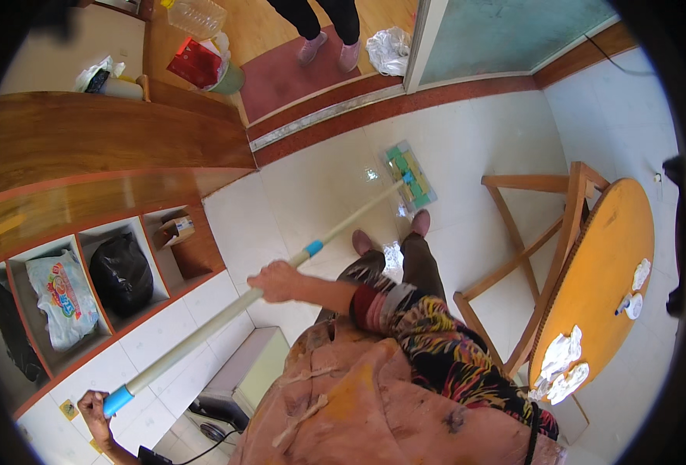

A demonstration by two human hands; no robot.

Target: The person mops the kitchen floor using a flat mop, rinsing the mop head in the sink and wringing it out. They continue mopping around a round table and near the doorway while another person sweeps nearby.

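Note:
A flat mop (196, 339) with a long pale pole and blue fittings runs slantwise from the lower left to the floor ahead of me. My left hand (96, 416) is closed around the pole's blue end. Farther up the pole, below its blue joint, my right hand (277, 282) grips it with the fingers wrapped round. The mop's green and yellow head (407, 177) lies flat on the pale tiled floor (312, 194), just beyond my shoes. Wet-looking bright spots show on the tiles near the head.
At the right stands a round wooden table (602, 287) with crumpled white plastic on it. Shelves on the left hold a black bag (121, 273) and a white bag (62, 298). Beyond the raised door sill (327, 116), another person stands on a red mat (281, 81) beside a bin (228, 80).

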